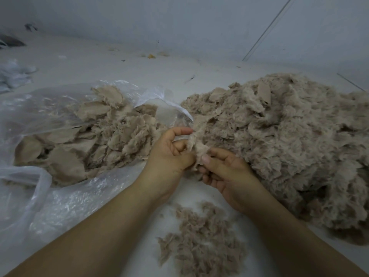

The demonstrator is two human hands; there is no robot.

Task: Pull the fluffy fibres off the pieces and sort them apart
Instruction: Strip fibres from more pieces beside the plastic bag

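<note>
One beige fluffy piece (196,144) is held up between both hands at the middle of the view. My left hand (169,154) pinches its left edge with thumb and fingers. My right hand (223,170) grips its lower right part, thumb on top. A big heap of fluffy beige pieces (289,140) lies to the right. A clear plastic bag (60,196) on the left holds flatter beige pieces (83,140). A small pile of loose fibres (201,242) lies on the floor under my forearms.
The work happens on a pale floor (139,68) beside a white wall (179,21). Small yellow scraps (151,56) lie near the wall. More crumpled plastic (14,74) sits at the far left edge.
</note>
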